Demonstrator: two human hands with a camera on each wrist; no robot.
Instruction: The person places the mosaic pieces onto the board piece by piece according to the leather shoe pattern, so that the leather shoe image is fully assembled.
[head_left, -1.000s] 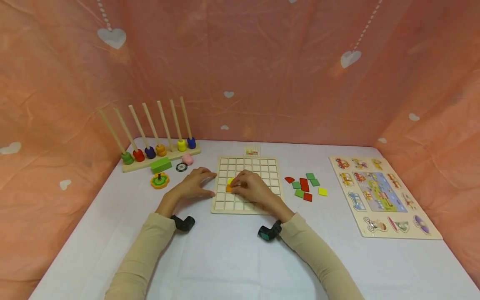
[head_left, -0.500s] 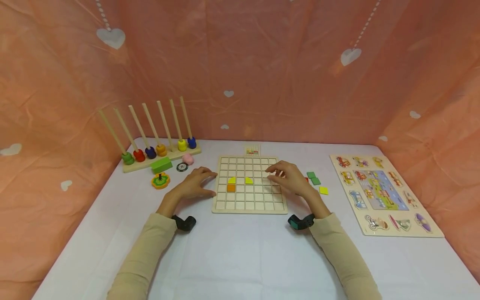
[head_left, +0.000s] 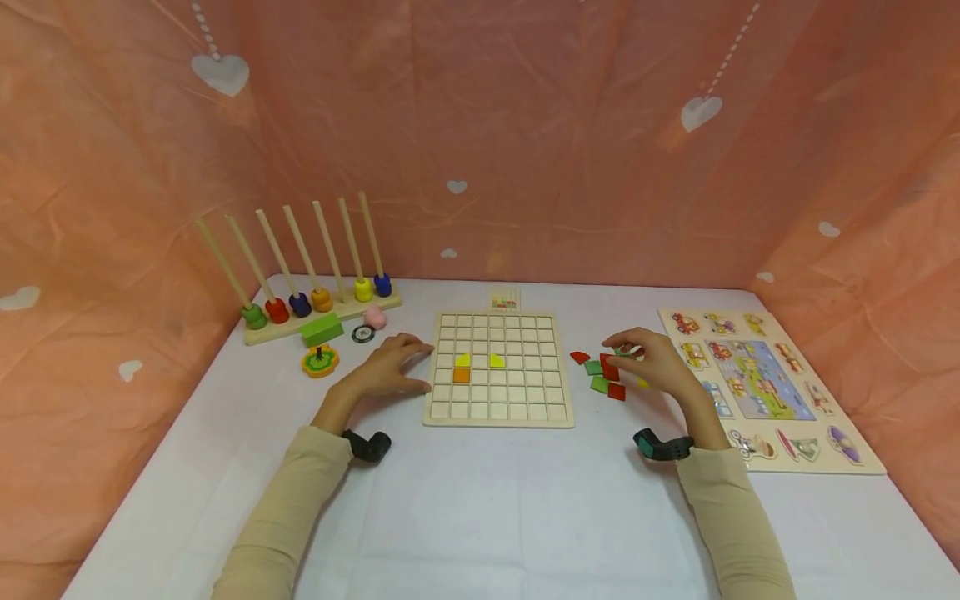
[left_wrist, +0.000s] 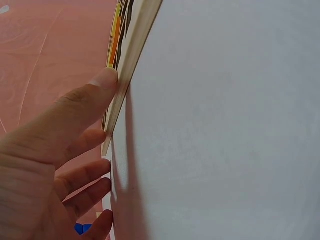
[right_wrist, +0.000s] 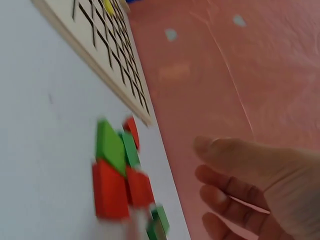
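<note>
A wooden grid board (head_left: 517,412) lies flat in the middle of the table. In its cells sit an orange square tile (head_left: 461,375) and two yellow curved tiles, one of them a yellow quarter piece (head_left: 497,361). My left hand (head_left: 386,367) rests at the board's left edge, thumb and fingertips touching the rim. Over the loose tiles on the right hovers my right hand (head_left: 652,362), its fingers relaxed and holding nothing. Under and beside it lie red square tiles (head_left: 617,392), green tiles (head_left: 599,384) and a red quarter piece (head_left: 580,357). The hand partly hides a yellow tile.
A small pattern card (head_left: 505,300) lies behind the board. To the left stand a peg rack (head_left: 337,310) with coloured beads, a green block (head_left: 322,331), a round tree piece (head_left: 320,362), a black-and-white disc (head_left: 363,334) and a pink piece (head_left: 375,317). A picture puzzle (head_left: 802,450) lies right.
My right hand has left the orange square tile in the board and moved right to above the loose tiles. The left hand stays at the board's left edge.
</note>
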